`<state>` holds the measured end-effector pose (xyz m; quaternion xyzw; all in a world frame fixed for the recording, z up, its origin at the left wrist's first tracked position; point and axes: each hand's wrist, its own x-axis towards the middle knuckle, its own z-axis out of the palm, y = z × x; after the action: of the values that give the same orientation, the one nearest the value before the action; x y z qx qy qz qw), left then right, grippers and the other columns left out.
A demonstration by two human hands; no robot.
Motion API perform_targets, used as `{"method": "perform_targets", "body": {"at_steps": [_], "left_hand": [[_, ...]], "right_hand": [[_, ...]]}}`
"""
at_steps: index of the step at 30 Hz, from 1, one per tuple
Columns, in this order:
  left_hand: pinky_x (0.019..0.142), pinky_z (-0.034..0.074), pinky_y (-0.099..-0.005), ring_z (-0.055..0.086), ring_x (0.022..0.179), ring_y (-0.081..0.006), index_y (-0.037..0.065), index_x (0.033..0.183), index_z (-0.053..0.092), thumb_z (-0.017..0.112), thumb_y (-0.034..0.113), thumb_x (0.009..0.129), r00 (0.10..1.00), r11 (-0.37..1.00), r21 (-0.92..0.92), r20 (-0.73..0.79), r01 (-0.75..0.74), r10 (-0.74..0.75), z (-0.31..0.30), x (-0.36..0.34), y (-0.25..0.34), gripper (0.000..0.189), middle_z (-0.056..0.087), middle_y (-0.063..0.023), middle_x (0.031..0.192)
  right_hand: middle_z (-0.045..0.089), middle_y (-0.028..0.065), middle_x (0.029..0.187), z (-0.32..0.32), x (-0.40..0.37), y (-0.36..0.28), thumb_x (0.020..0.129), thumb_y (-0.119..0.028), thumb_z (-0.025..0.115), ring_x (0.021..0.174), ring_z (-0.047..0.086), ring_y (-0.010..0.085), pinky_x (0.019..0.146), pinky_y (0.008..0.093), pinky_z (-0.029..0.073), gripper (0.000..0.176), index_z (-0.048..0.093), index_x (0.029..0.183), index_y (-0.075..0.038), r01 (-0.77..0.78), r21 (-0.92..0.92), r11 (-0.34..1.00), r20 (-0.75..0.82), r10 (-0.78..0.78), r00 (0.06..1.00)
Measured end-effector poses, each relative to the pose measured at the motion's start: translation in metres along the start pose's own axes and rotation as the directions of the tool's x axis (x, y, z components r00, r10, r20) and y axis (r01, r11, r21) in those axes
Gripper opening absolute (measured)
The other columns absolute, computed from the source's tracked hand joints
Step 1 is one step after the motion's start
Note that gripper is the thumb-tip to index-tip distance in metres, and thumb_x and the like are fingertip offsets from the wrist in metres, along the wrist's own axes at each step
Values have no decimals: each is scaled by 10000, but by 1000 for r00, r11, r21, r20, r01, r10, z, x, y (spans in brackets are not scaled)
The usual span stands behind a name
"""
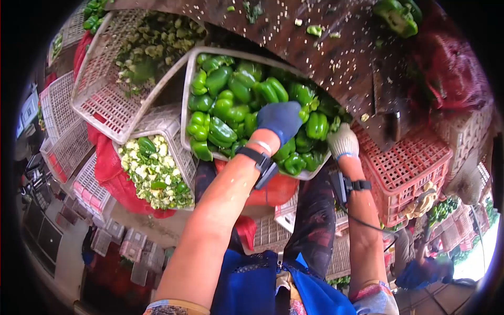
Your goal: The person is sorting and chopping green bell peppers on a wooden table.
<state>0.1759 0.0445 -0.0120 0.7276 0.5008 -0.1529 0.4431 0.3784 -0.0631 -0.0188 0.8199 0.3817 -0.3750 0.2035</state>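
My left hand (pixel 280 122), in a dark blue glove, is down among the green bell peppers (pixel 224 106) in a pale plastic crate (pixel 185 118). Its fingers curl round a bell pepper (pixel 304 112) at their far side, and the fingertips are hidden. At the crate's right end is my right hand (pixel 344 142), in a whitish knit glove. Its fingers are bent together beside a small green piece (pixel 335 124); what they grip, if anything, is hidden. Both wrists carry strapped devices.
A dark tabletop (pixel 320 58) scattered with seeds overhangs the crate's far side, with a cut pepper (pixel 397 18) on it. Crates of pepper scraps (pixel 149 170) stand at left, near red netting (pixel 113 176). A red crate (pixel 404 163) is at right. Another person (pixel 425 270) is at lower right.
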Motion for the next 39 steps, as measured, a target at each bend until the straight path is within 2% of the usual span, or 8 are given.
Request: {"method": "perform_targets", "body": {"at_steps": [7, 15, 21, 26, 28, 31, 34, 39], "left_hand": [[710, 529, -524, 670, 825, -426, 115, 872, 686, 694, 324, 847, 986, 934, -355, -134, 49, -103, -30, -70, -35, 211, 699, -186, 858], [750, 571, -440, 706, 830, -373, 48, 930, 729, 765, 177, 790, 937, 895, -441, -278, 73, -214, -24, -124, -101, 194, 731, -176, 905], [805, 571, -375, 731, 879, -282, 2, 1031, 721, 770, 159, 870, 876, 756, -655, -363, 3, -317, -38, -132, -82, 230, 750, -166, 965], [717, 597, -267, 680, 892, -124, -2, 1403, 547, 646, 202, 974, 856, -91, -996, 32, -18, -517, -82, -109, -44, 485, 656, -58, 1104], [719, 597, -271, 680, 907, -128, -18, 1426, 525, 669, 193, 936, 892, -117, -993, 59, 6, -449, -91, -102, -38, 553, 671, -62, 1069], [718, 574, -262, 677, 917, -102, -38, 1345, 592, 681, 137, 883, 931, 207, -978, -105, -32, -350, -61, -102, -43, 502, 714, -69, 996], [793, 557, -271, 682, 924, -119, -24, 1320, 629, 674, 132, 892, 932, -176, -965, 238, 195, -273, -64, -122, -52, 458, 728, -82, 1018], [873, 541, -298, 681, 958, -134, 4, 1210, 716, 632, 117, 930, 960, 239, -970, -29, 40, -278, -22, -127, -50, 314, 731, -48, 1033]], "right_hand": [[730, 224, 1025, -91, -53, -20, 875, -365, 709, 917, 716, 411, 835, 481, 578, 534, 592, 1320, -94, 169, 190, 967, -251, -118, 961], [647, 191, 1162, -246, 83, -169, 817, -318, 766, 1094, 645, 391, 921, 476, 540, 587, 584, 1329, -99, 561, -146, 815, -755, -458, 470], [733, 219, 951, -259, 143, -207, 828, -419, 745, 925, 706, 420, 807, 502, 558, 377, 748, 979, -74, 423, -218, 879, -628, -459, 629], [706, 152, 1043, -188, 36, -160, 749, -130, 828, 986, 668, 321, 859, 389, 545, 323, 722, 1048, -76, 832, -329, 448, -302, -884, 356], [694, 150, 1165, -149, -24, -156, 739, -66, 777, 1027, 675, 315, 912, 370, 558, 298, 724, 1031, -40, 826, -453, 335, 86, -906, 415], [658, 160, 1049, -108, -93, -161, 673, -19, 746, 891, 653, 371, 773, 420, 565, 166, 657, 812, -30, 927, -3, 375, 9, -927, 375], [669, 127, 1258, -55, -123, -113, 734, 22, 786, 1080, 668, 209, 898, 337, 550, 392, 680, 1106, -41, 97, 886, 454, 110, -408, 906], [695, 36, 1060, -23, -128, -116, 782, -34, 733, 907, 651, 146, 835, 312, 541, 409, 656, 1183, -8, -189, 928, 321, 306, -366, 879]]}}
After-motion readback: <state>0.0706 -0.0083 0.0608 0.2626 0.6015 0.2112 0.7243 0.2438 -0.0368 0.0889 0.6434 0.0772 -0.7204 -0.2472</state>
